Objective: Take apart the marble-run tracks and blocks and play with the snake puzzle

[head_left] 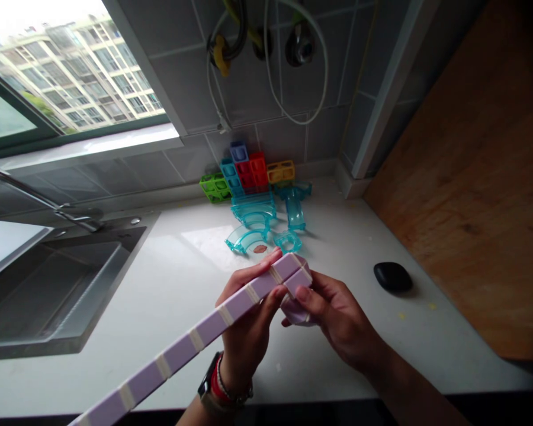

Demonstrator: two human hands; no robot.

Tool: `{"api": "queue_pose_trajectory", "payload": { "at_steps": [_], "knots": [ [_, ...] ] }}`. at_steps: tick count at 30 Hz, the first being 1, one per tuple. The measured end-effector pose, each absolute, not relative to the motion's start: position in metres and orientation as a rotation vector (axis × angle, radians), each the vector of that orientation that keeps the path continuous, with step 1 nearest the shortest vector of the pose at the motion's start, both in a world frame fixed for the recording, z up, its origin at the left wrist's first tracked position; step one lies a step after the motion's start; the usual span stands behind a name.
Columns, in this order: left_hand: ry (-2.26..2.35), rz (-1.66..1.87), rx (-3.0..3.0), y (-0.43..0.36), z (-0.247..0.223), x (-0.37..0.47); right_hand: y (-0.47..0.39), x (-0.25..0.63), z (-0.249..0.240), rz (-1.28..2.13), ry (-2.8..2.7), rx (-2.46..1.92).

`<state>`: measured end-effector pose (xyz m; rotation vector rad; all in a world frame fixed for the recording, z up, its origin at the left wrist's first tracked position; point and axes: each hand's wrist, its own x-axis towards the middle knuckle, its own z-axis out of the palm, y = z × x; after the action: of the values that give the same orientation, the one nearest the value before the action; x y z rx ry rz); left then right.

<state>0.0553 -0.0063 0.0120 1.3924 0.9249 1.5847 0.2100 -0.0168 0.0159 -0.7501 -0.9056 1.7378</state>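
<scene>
A long strip of light purple segments with cream joints (pixel 180 354) runs from the lower left edge up to the middle, where its far end is folded into a compact cluster. My left hand (pixel 249 322) is closed around the strip just below the folded end, fingers behind it and thumb in front. On the right side of the cluster, my right hand (pixel 337 313) grips the folded segments, its thumb pressing on their near face. Part of the cluster and several fingertips are hidden.
Translucent teal track pieces (pixel 253 216) lie on the white counter (pixel 177 284) beyond my hands, before colourful blocks (pixel 251 171). A black oval object (pixel 393 277) rests right. At left is a sink (pixel 66 296) with a faucet (pixel 77 219); a wooden panel (pixel 475 195) stands right.
</scene>
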Motion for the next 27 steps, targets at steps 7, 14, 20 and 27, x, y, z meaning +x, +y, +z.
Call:
{"api": "queue_pose_trajectory", "payload": {
  "at_steps": [7,14,20,27],
  "knots": [
    [1.063,1.655,1.619,-0.012,0.008,0.060,-0.022,0.209,0.020,1.002,-1.421,-1.214],
    [1.120,1.671,1.426,-0.007,0.009,0.059,-0.022,0.210,0.018,0.704,-1.560,-1.356],
    [0.851,1.571,1.145,-0.001,0.008,0.054,-0.014,0.237,0.032,1.609,-1.161,-0.946],
    [0.741,1.301,1.043,-0.005,0.010,0.052,-0.012,0.240,0.021,2.058,-0.962,-0.567]
  ]
}}
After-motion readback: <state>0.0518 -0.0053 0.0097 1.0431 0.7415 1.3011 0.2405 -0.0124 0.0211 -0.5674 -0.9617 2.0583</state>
